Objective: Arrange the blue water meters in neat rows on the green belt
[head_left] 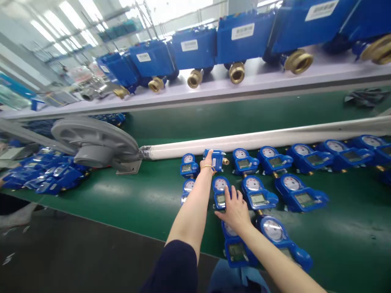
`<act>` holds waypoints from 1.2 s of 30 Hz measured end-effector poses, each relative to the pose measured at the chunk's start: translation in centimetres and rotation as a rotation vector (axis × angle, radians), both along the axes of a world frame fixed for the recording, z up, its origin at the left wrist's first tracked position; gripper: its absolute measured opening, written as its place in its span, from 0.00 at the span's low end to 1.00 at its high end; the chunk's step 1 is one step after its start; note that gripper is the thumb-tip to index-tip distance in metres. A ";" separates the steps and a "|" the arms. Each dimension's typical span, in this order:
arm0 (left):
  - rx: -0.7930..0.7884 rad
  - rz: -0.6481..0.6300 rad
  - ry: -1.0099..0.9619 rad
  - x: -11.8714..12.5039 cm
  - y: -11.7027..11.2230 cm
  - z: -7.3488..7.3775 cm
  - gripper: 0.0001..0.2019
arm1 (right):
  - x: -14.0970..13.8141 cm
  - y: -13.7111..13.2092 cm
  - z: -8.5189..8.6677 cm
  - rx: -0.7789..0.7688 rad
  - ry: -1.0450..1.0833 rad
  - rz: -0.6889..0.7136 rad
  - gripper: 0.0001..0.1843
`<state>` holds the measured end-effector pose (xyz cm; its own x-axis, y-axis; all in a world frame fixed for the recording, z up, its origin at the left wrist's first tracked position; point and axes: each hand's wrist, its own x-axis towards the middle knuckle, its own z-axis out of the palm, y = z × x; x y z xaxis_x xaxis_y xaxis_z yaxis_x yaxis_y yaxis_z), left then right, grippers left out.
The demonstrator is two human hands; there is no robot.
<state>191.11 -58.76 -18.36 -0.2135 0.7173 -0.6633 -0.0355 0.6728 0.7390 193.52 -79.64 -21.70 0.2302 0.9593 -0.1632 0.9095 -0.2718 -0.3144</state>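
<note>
My left hand (207,161) reaches out to a blue water meter (217,159) that is turned on its side, showing a label and a brass fitting. The fingers are closed on its left edge, partly hidden. My right hand (236,208) has its fingers spread beside another water meter (220,185) with a round dial and a grey display; whether the fingertips touch it I cannot tell. Beneath that hand sits a further meter (237,250), partly covered by it. My left forearm hides part of a meter (189,186) beside it.
Several similar meters (301,192) stand in rows on the green bench (146,203). A white wrapped tube (259,140) runs behind them to a grey wheel (94,138). Blue meters (49,171) are heaped at left. Larger blue units (244,38) line the raised shelf (214,87).
</note>
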 end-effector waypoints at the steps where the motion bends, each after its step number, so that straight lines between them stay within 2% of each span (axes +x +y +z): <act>1: -0.022 0.014 -0.023 0.0 -0.1 0.8 0.32 | -0.3 0.4 -0.4 -0.046 -0.024 0.016 0.49; 3: -0.029 0.030 -0.047 -0.2 -0.3 2.4 0.31 | -0.8 1.2 -1.0 -0.082 -0.059 0.049 0.44; 5: 0.023 0.028 -0.072 -1.0 -1.0 4.1 0.31 | -0.9 2.0 -1.4 -0.069 -0.065 0.062 0.43; 8: 0.158 0.021 -0.131 -3.8 -2.9 6.8 0.29 | -0.4 4.1 -1.3 -0.041 -0.030 0.031 0.44; 10: 0.254 0.039 -0.137 -7.0 -4.7 8.8 0.28 | 0.3 6.2 -1.0 -0.039 0.003 0.016 0.43; 13: 0.336 0.109 -0.046 -13.2 -8.1 11.1 0.29 | 1.5 9.4 -1.0 -0.043 0.007 0.034 0.42; 16: 0.339 0.218 0.119 -20.2 -11.6 11.7 0.31 | 2.6 12.2 -1.5 -0.026 -0.016 0.066 0.41; 19: 0.278 0.306 0.246 -26.9 -14.5 10.1 0.34 | 3.2 14.2 -1.9 -0.026 -0.028 0.094 0.41; 22: 0.184 0.354 0.336 -33.0 -16.2 6.9 0.35 | 3.4 15.4 -2.1 -0.046 -0.040 0.105 0.42; 27: 0.104 0.293 0.474 -41.0 -16.3 1.7 0.35 | 3.1 16.0 -2.3 -0.084 -0.062 0.087 0.42; 29: 0.105 0.237 0.517 -42.9 -15.6 0.5 0.36 | 3.1 16.2 -2.2 -0.103 -0.064 0.080 0.43; 32: 0.130 0.149 0.547 -44.4 -13.9 -0.4 0.38 | 2.8 15.2 -1.3 -0.061 -0.134 0.047 0.50; 34: 0.131 0.091 0.561 -44.9 -12.6 -0.8 0.41 | 2.2 12.5 -0.4 0.057 -0.244 -0.030 0.51; 36: 0.111 0.032 0.588 -45.3 -11.4 -1.4 0.45 | 0.9 7.9 0.4 0.090 -0.319 -0.142 0.48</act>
